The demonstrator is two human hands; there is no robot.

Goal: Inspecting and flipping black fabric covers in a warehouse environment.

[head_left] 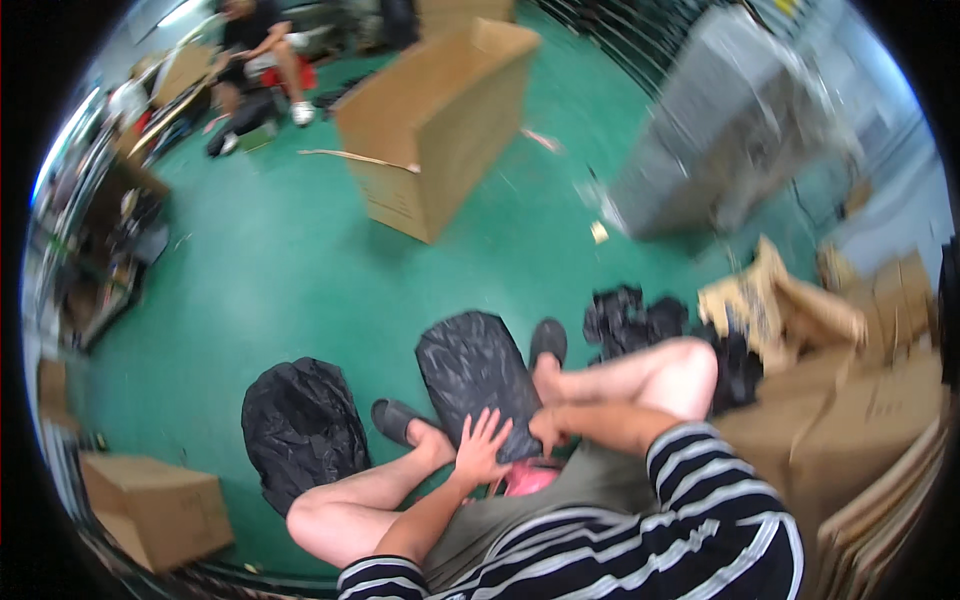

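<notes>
Bag [474,365] of wrinkled, faintly glossy plastic; large carton [462,140] of matt cardboard; smooth floor [240,285]

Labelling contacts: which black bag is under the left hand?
The middle black bag between the slippers: the left hand lies on it; the leftmost black bag lies untouched.

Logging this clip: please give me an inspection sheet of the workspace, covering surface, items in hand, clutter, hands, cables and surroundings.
Surface: green floor, with a pale scrap lying on it.
Items in hand: black plastic bundle between the person's feet, both hands at its near end.
Clutter: second black bundle to the left; crumpled black plastic and torn cardboard to the right; closer carton at lower left.
Hands: left hand spread on the bundle; right hand at its near right edge, grip unclear.
Cables: none clearly made out.
Surroundings: large open cardboard box ahead; grey wrapped block at upper right; seated person in the background.
</notes>
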